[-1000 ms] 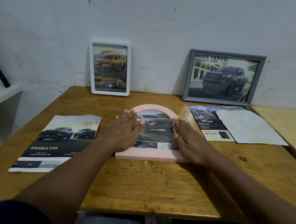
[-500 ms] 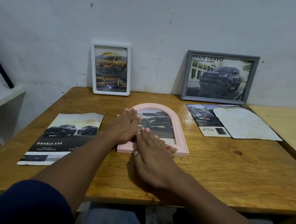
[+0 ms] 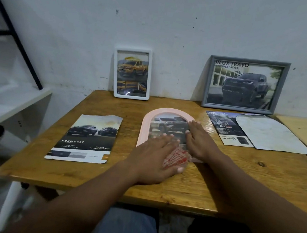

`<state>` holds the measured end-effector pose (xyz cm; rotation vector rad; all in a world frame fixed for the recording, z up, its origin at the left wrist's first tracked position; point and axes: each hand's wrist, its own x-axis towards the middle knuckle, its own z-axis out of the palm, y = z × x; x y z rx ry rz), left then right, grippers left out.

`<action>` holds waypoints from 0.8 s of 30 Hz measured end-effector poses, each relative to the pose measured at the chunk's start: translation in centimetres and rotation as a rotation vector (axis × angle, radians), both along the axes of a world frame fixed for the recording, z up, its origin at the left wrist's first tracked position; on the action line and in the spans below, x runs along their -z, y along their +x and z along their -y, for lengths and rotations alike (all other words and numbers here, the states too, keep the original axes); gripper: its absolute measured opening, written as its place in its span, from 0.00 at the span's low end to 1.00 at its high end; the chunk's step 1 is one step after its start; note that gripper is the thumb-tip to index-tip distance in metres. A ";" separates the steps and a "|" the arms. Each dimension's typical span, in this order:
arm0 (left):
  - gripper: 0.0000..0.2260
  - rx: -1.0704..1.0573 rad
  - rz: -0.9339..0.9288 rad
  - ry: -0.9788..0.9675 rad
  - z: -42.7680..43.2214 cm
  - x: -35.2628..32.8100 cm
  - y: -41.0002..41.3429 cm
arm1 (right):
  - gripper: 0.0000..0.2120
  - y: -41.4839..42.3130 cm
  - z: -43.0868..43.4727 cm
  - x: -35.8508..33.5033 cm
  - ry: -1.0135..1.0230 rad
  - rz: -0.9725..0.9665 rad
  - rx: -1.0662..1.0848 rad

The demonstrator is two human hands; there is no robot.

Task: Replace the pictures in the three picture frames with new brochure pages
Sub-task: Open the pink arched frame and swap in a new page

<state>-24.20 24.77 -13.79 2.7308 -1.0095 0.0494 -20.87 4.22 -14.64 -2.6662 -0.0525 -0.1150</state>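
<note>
Left hand [image 3: 154, 154] flat, fingers spread, wiping a red-white cloth [image 3: 176, 158] over the pink arch frame [image 3: 145, 126] | right hand [image 3: 198, 139] flat, pressing so it won't slide, I guess

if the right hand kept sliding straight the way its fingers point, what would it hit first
Probably the arched top rim of the pink frame; the right hand lies flat on it, pointing up-left. Beyond is bare table.

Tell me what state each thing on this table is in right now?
Pink arched frame: flat on the table, face up, picture inside.
White frame: upright against the wall, yellow truck picture inside.
Grey frame: leaning on the wall, dark truck picture inside.
Double cab page: loose, flat, edges torn.
Left hand: flat, on a red-patterned cloth.
Right hand: flat on the pink frame.
</note>
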 end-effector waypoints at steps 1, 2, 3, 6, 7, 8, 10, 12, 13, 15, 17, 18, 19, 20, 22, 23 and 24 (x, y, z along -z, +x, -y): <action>0.33 -0.003 0.024 0.005 -0.5 0.4 -0.1 | 0.27 0.0 0.0 0.0 -0.013 -0.011 0.002; 0.30 -0.025 0.036 0.002 -1.0 0.6 0.1 | 0.27 0.0 0.0 -0.1 -0.020 -0.015 0.003; 0.29 -0.055 0.045 0.003 -1.5 0.6 0.4 | 0.27 0.1 0.0 -0.1 -0.021 -0.009 -0.002; 0.27 -0.110 0.061 0.037 -2.3 0.5 0.4 | 0.26 0.3 0.0 0.1 -0.025 -0.005 -0.019; 0.27 -0.117 0.060 0.045 -2.4 0.3 0.2 | 0.26 0.4 0.0 0.1 -0.023 0.004 -0.029; 0.26 -0.128 0.060 0.046 -2.3 0.2 0.1 | 0.25 0.4 0.1 0.1 -0.020 0.013 -0.034; 0.25 -0.180 0.085 0.009 -2.2 0.2 0.1 | 0.24 0.4 0.2 0.2 -0.020 0.023 -0.040; 0.24 -0.282 0.089 -0.031 -2.0 0.3 0.6 | 0.24 0.5 0.3 0.4 -0.026 0.026 -0.049; 0.24 -0.337 0.075 -0.037 -1.8 0.1 1.1 | 0.24 0.6 0.3 0.4 -0.030 0.032 -0.055; 0.26 -0.421 0.016 -0.029 -1.2 -0.2 2.1 | 0.24 0.5 0.2 0.4 -0.037 0.036 -0.062; 0.31 -0.475 -0.032 -0.023 -0.4 -0.9 3.4 | 0.24 0.6 0.3 0.4 -0.044 0.036 -0.059; 0.33 -0.500 -0.038 -0.017 -0.1 -1.2 4.3 | 0.25 0.6 0.3 0.4 -0.047 0.032 -0.058; 0.33 -0.523 -0.033 -0.006 0.1 -1.2 5.3 | 0.25 0.6 0.3 0.4 -0.047 0.031 -0.057; 0.33 -0.546 -0.029 0.004 0.3 -1.1 6.5 | 0.25 0.6 0.3 0.5 -0.047 0.031 -0.056; 0.33 -0.581 -0.068 -0.005 1.0 -0.7 9.2 | 0.26 0.6 0.3 0.5 -0.052 0.031 -0.056; 0.32 -0.594 -0.099 -0.034 1.5 -0.4 10.5 | 0.26 0.6 0.3 0.5 -0.059 0.036 -0.057; 0.32 -0.603 -0.125 -0.073 1.9 -0.2 11.7 | 0.26 0.6 0.3 0.5 -0.067 0.041 -0.057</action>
